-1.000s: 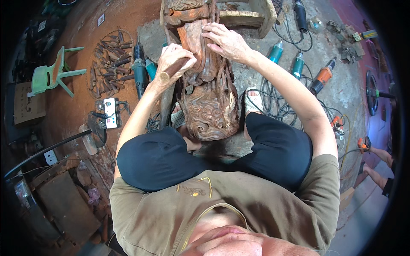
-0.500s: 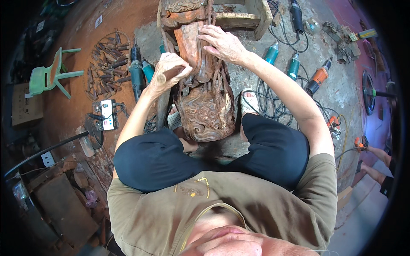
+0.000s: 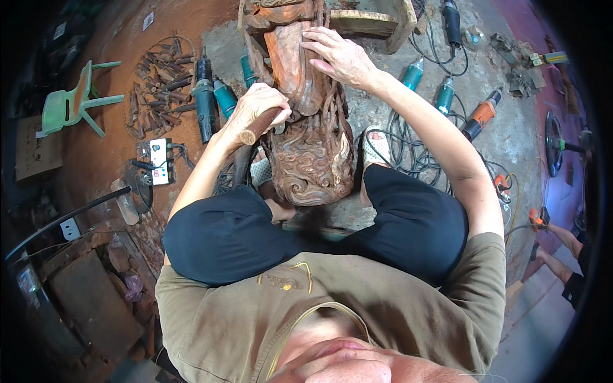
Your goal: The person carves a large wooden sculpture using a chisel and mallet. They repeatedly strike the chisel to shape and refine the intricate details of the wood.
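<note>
Carved wooden sculpture (image 3: 310, 147) upper centre of frame, left hand (image 3: 258, 108) clenched around wooden-handled tool (image 3: 255, 129) against it, right hand (image 3: 338, 56) released, flat on carving.

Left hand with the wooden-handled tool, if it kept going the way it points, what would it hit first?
Most likely the carved wooden sculpture: the left hand already aims its wooden-handled tool at the carving's side, though depth is unclear.

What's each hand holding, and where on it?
Left hand grips a wooden-handled tool around its handle. Right hand lies flat on the wood carving, gripping nothing.
</note>
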The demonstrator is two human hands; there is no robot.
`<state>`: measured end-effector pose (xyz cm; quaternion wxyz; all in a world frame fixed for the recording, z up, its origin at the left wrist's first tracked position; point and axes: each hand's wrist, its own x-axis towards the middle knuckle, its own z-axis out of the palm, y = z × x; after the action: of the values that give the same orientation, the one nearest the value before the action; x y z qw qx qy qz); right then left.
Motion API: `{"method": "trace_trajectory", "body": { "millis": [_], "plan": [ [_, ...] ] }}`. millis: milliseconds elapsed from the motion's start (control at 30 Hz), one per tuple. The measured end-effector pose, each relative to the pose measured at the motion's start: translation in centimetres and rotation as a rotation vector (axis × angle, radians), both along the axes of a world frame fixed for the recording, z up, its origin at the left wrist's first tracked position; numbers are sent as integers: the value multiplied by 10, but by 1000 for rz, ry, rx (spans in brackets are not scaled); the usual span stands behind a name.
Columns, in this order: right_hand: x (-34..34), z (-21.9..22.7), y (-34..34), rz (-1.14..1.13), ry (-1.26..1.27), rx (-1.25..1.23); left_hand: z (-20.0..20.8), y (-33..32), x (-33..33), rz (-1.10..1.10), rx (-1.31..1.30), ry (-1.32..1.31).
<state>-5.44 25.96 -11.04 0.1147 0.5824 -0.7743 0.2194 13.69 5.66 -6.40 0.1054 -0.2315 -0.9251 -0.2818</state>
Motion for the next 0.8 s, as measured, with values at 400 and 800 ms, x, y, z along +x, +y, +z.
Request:
{"method": "trace_trajectory", "body": {
  "millis": [400, 800],
  "plan": [
    [1, -1, 0, 1, -4, -4, 0, 5, -5, 58, 6, 49],
    [-8, -11, -3, 37, 12, -73, -11, 0, -7, 579, 845, -349]
  ]
}}
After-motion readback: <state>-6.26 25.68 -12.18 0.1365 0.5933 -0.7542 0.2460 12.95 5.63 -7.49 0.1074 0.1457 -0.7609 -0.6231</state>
